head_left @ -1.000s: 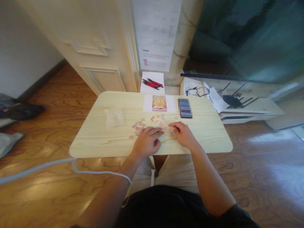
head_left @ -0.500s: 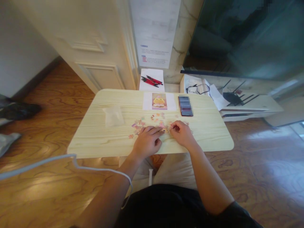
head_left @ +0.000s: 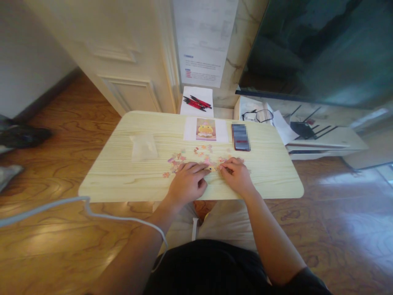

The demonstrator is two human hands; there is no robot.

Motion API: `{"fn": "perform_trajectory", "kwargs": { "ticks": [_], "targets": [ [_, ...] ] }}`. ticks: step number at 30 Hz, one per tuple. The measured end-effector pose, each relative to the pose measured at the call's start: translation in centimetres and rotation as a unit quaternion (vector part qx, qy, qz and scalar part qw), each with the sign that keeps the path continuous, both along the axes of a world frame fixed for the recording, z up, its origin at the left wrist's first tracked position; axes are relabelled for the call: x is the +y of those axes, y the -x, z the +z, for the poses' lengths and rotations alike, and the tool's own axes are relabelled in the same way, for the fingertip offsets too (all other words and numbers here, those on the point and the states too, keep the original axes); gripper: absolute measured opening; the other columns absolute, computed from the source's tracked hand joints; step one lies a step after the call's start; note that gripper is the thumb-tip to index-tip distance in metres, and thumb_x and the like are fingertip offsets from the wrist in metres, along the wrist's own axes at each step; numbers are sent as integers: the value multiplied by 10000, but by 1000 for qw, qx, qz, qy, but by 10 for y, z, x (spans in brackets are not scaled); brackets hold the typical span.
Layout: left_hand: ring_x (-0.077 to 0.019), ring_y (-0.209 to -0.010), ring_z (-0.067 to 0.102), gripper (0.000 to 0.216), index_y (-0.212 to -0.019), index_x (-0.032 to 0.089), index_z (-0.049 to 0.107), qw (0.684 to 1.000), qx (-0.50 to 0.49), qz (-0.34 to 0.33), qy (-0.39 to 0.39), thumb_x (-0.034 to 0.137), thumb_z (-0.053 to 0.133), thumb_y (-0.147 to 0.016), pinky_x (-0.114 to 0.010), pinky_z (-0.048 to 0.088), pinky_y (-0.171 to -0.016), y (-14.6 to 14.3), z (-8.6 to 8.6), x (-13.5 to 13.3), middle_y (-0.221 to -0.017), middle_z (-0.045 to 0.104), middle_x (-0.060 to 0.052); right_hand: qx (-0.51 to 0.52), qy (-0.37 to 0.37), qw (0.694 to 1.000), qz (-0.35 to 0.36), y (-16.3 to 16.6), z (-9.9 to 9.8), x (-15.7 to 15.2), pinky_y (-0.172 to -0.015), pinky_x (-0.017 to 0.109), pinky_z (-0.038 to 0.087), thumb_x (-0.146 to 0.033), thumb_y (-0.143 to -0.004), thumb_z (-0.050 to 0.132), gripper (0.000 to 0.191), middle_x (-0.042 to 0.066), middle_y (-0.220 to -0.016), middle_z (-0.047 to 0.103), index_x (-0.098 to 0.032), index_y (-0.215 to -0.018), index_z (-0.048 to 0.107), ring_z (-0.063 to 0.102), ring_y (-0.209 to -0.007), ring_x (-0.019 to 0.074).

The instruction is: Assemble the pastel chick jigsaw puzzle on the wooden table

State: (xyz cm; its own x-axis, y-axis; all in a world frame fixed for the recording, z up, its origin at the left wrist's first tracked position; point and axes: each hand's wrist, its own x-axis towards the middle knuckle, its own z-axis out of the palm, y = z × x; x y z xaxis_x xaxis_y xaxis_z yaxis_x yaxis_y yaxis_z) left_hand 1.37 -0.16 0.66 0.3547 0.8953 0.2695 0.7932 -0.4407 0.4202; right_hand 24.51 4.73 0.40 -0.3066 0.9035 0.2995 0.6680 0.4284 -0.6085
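Note:
My left hand (head_left: 188, 180) rests on the table with its fingers stretched out, their tips at a small yellow joined patch of puzzle pieces (head_left: 211, 168). My right hand (head_left: 238, 174) is closed in a pinch just right of that patch, a small puzzle piece (head_left: 221, 167) at its fingertips, mostly covered by them. Loose pink and orange puzzle pieces (head_left: 176, 159) lie left of the patch, partly under my left hand. Another loose group of puzzle pieces (head_left: 201, 150) lies above it. Beyond them is a picture of a yellow chick-like figure (head_left: 206, 129) on white paper.
The pale wooden table (head_left: 116, 172) also bears a translucent bag (head_left: 144, 147) at left and a phone (head_left: 241, 137) at right. Red pens (head_left: 197, 103) lie on paper behind it. A white cable (head_left: 123, 218) crosses my left forearm. A router (head_left: 302, 130) sits beyond.
My right hand has lowered its pinched puzzle piece closer to the yellow patch. My left hand stays on the patch. The view has shifted slightly.

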Motion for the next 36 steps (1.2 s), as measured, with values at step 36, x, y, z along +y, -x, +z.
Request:
{"fn": "perform_trajectory", "kwargs": {
  "ticks": [36],
  "targets": [
    [-270,-1234,628,420,-1229,282,760,1000,-7,2,-24,140,611,-863,-490,476,-1084,1,-4,3,-1382,715,-5,1,-66,996,58,-1,-10,3,-949,422,495,-220,-1013,619,143,47,-1056,786,-257,-1059,750,677,-1006,252]
  ]
}}
